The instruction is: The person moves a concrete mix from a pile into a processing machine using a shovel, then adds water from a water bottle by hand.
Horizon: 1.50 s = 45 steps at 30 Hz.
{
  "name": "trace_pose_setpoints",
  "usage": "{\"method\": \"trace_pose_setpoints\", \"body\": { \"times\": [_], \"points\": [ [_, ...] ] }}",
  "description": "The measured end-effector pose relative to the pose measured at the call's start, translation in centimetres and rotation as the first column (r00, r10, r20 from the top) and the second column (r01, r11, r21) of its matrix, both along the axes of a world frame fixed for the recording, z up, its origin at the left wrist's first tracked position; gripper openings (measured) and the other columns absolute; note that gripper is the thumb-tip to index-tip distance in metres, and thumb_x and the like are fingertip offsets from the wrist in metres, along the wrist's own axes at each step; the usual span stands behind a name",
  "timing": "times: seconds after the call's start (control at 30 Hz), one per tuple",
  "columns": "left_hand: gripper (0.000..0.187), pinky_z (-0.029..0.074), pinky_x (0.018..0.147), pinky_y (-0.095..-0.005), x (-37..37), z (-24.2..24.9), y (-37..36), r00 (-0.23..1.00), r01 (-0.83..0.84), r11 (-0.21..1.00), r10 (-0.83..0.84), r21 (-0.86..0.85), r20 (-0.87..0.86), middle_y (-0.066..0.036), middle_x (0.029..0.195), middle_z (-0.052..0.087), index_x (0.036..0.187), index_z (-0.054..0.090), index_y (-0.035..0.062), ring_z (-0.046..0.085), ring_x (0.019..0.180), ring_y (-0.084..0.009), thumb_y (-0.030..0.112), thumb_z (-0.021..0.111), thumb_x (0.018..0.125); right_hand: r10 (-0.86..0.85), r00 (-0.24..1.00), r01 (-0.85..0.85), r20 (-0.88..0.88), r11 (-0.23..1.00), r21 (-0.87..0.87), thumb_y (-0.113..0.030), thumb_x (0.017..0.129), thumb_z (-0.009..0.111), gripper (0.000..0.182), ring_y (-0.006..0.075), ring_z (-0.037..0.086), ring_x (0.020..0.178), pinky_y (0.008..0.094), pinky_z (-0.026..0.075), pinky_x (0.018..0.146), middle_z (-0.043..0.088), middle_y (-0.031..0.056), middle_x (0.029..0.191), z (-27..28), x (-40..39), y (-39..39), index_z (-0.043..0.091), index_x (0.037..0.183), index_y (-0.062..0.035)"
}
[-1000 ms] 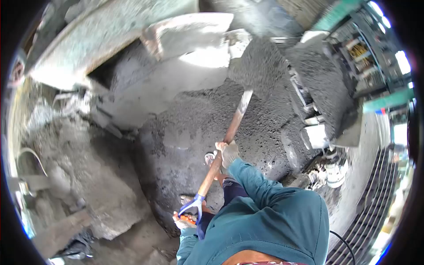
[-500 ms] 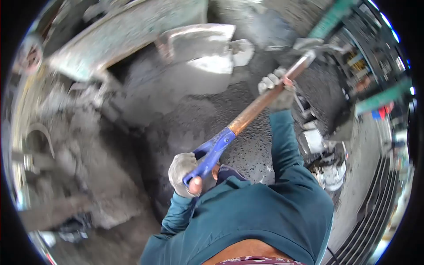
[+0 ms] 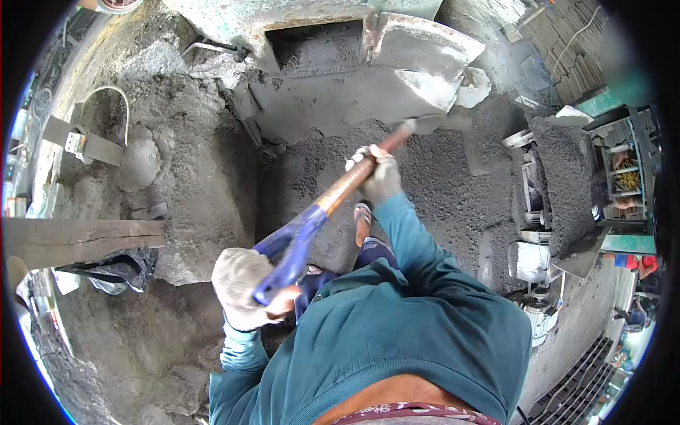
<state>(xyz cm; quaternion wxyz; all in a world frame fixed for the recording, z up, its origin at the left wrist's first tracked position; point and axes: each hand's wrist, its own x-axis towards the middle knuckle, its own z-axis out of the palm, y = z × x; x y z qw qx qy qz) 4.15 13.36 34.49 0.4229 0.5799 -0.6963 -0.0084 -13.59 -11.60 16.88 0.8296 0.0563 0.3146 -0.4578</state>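
A shovel with a blue D-shaped handle and a wooden shaft slants up and to the right across the view. My left hand, in a pale work glove, is closed around the blue grip near my waist. Further along, my right hand, gloved with bare fingertips, wraps the wooden shaft close to the blade end. The shovel blade is partly visible, low over or in the dark grey granular material; whether it touches cannot be made out.
A machine with a rectangular opening and a hinged metal door stands ahead. To the right is a conveyor carrying grey material. A rough concrete block and a wooden beam lie left. A metal grating is lower right.
My view has turned. The shovel blade has swung left from beside the conveyor to the grey material ahead, and both hands have shifted left with it, still gripping the shovel.
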Motion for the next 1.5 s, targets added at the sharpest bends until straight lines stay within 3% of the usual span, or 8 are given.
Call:
{"method": "trace_pose_setpoints", "body": {
  "times": [0.3, 0.47, 0.6, 0.7, 0.93, 1.0, 1.1, 1.5],
  "points": [
    [0.034, 0.039, 0.053, -0.0369, -7.4, -3.2, -22.0, 0.956, -0.013, 0.98, -0.047, 0.2, 0.291, -0.003, 0.056, 0.05, 0.066, 0.057, 0.0134, 0.051, 0.048, -0.0233, 0.038, 0.08, 0.067, 0.368, 0.908, -0.379, 0.202, 0.925, 0.02, -0.018, 0.087, 0.063, 0.017, 0.0271, 0.059, 0.073, 0.0417, 0.053, 0.07, 0.058, 0.0108, 0.082, -11.0, 2.5, -13.7, 0.053, 0.092, -0.0056],
    [0.033, 0.051, 0.054, -0.041, -10.0, -16.8, -32.0, 0.986, -0.028, 0.812, -0.072, 0.583, 0.149, -0.009, 0.059, 0.06, 0.071, 0.064, 0.0101, 0.063, 0.056, -0.0304, 0.04, 0.079, 0.073, 0.511, 0.857, -0.512, -0.058, 0.859, 0.002, -0.033, 0.089, 0.061, 0.026, 0.0278, 0.062, 0.073, 0.0416, 0.053, 0.07, 0.062, 0.0087, 0.078, -33.8, -0.5, -20.4, 0.057, 0.088, -0.0066],
    [0.041, 0.053, 0.073, -0.0407, -12.2, -15.6, -32.1, 0.964, 0.261, 0.586, -0.116, 0.767, -0.239, -0.016, 0.087, 0.068, 0.084, 0.068, 0.0057, 0.068, 0.081, -0.0307, 0.046, 0.072, 0.084, 0.775, 0.626, -0.778, -0.088, 0.615, -0.126, -0.032, 0.093, 0.056, 0.028, 0.0287, 0.061, 0.067, 0.0419, 0.051, 0.064, 0.061, 0.0118, 0.074, -28.3, -5.7, -19.6, 0.055, 0.084, -0.0058],
    [0.037, 0.051, 0.075, -0.0318, -9.9, -17.9, -30.2, 0.463, 0.535, 0.758, 0.106, 0.373, -0.88, -0.006, 0.084, 0.067, 0.092, 0.07, 0.0006, 0.063, 0.08, -0.0137, 0.037, 0.064, 0.095, 0.704, 0.654, -0.678, -0.275, 0.707, 0.198, -0.029, 0.096, 0.053, 0.026, 0.0258, 0.061, 0.062, 0.0403, 0.053, 0.063, 0.06, 0.011, 0.071, -24.2, -6.2, -18.0, 0.055, 0.088, -0.0043],
    [0.039, 0.051, 0.074, -0.0443, -4.4, -28.8, -35.3, -0.154, 0.485, 0.47, 0.876, 0.737, -0.458, -0.016, 0.085, 0.065, 0.096, 0.065, -0.0006, 0.061, 0.078, -0.0315, 0.038, 0.065, 0.089, 0.874, 0.161, -0.978, -0.458, 0.204, 0.044, -0.042, 0.095, 0.057, 0.046, 0.0202, 0.065, 0.063, 0.0321, 0.055, 0.058, 0.066, 0.0107, 0.084, -8.7, -3.2, -18.8, 0.059, 0.11, 0.0011],
    [0.02, 0.051, 0.069, -0.051, -2.8, -41.0, -37.9, -0.307, 0.637, 0.615, 0.756, 0.465, -0.579, -0.016, 0.074, 0.058, 0.086, 0.055, 0.0038, 0.057, 0.066, -0.0361, 0.024, 0.057, 0.087, 0.58, 0.274, -0.956, -0.767, 0.254, -0.15, -0.033, 0.095, 0.058, 0.037, 0.0215, 0.064, 0.067, 0.0341, 0.053, 0.061, 0.065, 0.0099, 0.085, -3.6, -3.3, -17.2, 0.06, 0.115, -0.0018],
    [0.014, 0.053, 0.071, -0.0501, -1.0, -40.9, -38.7, -0.711, 0.398, 0.765, 0.606, 0.506, -0.357, -0.012, 0.063, 0.049, 0.074, 0.046, 0.0074, 0.052, 0.057, -0.033, 0.015, 0.054, 0.082, 0.564, 0.791, -0.585, -0.24, 0.811, -0.023, -0.027, 0.096, 0.058, 0.041, 0.0231, 0.065, 0.073, 0.0361, 0.054, 0.063, 0.064, 0.0099, 0.09, 3.8, -6.6, -15.3, 0.053, 0.13, -0.0061],
    [0.014, 0.049, 0.049, -0.0388, 0.6, -45.6, -43.2, -0.487, 0.512, 0.458, 0.851, 0.726, -0.194, -0.007, 0.077, 0.051, 0.086, 0.047, 0.0092, 0.055, 0.062, -0.0213, 0.021, 0.05, 0.094, 0.179, 0.684, -0.398, -0.707, 0.904, -0.156, 0.006, 0.084, 0.056, 0.058, 0.0162, 0.056, 0.056, 0.0334, 0.05, 0.051, 0.059, 0.0093, 0.081, -7.9, -1.4, -17.1, 0.035, 0.137, -0.003]
  ]
}}
